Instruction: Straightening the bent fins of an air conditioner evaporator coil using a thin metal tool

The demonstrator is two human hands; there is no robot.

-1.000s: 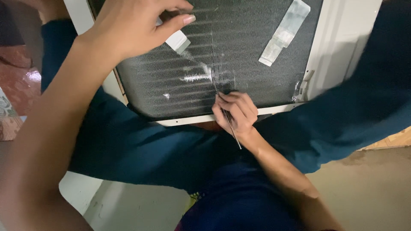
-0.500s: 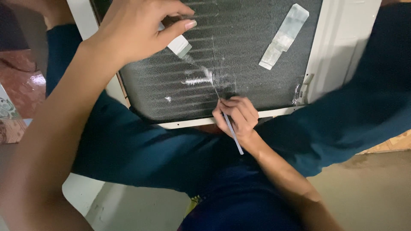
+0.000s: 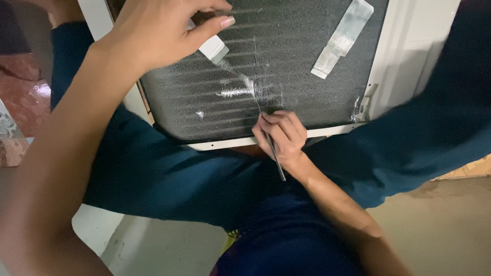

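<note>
Since a moment ago my right hand [image 3: 281, 135] has slid slightly along the coil's lower edge, gripping a thin metal pick [image 3: 272, 153] whose tip touches the finned coil [image 3: 302, 97]. My left hand [image 3: 163, 30] pinches white tape [image 3: 212, 48] above. Light, fin-parallel strokes seem best.

We saw the finned coil panel [image 3: 307, 97] resting across our blue-clad legs [image 3: 169, 179], above a pale floor [image 3: 445, 225]; tape strips [image 3: 341, 38] stuck to its fins.

Right hand [image 3: 282, 137] gripping thin metal tool [image 3: 271, 145] against finned coil [image 3: 286, 61], left hand [image 3: 163, 30] above
</note>
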